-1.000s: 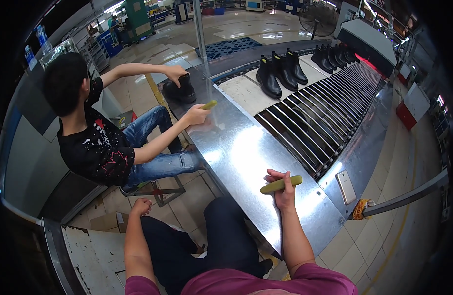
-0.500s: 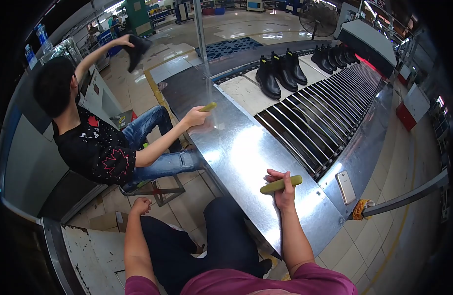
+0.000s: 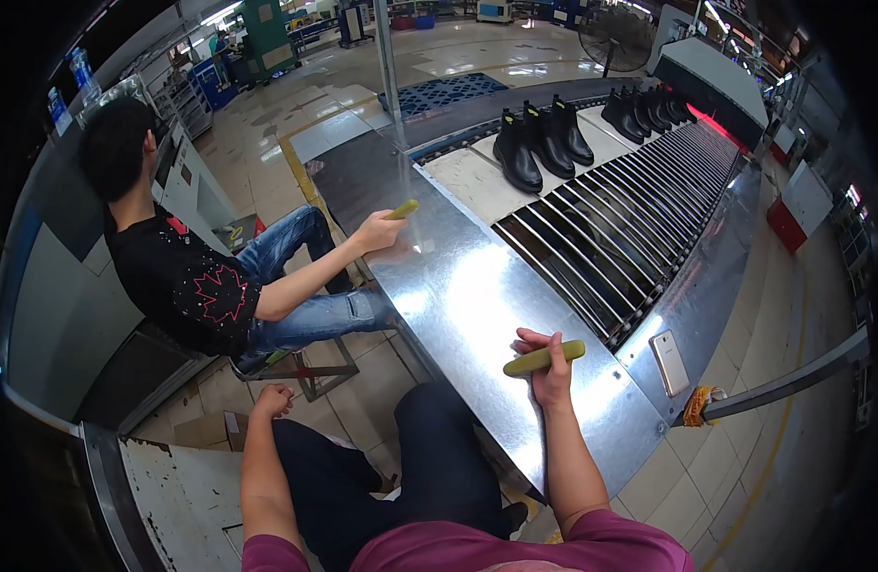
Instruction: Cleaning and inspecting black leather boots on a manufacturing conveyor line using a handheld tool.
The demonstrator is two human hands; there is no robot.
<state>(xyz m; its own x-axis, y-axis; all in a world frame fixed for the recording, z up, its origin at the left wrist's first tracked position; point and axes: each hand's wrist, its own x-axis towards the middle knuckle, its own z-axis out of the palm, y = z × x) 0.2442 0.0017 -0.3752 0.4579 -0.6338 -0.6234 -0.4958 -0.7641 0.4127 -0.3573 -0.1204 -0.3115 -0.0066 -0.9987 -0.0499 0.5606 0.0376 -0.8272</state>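
My right hand (image 3: pixel 551 374) rests on the shiny metal table (image 3: pixel 472 276), its fingers closed round an olive-green oblong bar (image 3: pixel 525 363) with rounded ends. Beside my thigh, off the table's near edge, my left hand (image 3: pixel 275 399) hangs with its fingers curled in and nothing visible in them. A person in a black printed shirt (image 3: pixel 186 276) sits to my left. One hand of that person (image 3: pixel 377 232) lies over the table, holding a similar olive-green bar (image 3: pixel 404 209). Their other hand is hidden behind the body.
Black ankle boots (image 3: pixel 521 157) stand in groups on the pale slats (image 3: pixel 468 176) of a conveyor. Its metal rods (image 3: pixel 611 243) run toward a hooded machine (image 3: pixel 711 86) glowing red. A phone (image 3: pixel 669 362) lies on the right side; a grey post (image 3: pixel 387 67) rises beyond the table.
The seated person's raised arm, which held a black boot out to the far side, has dropped out of sight with it. Their head and torso have turned. My hands have stayed in place.
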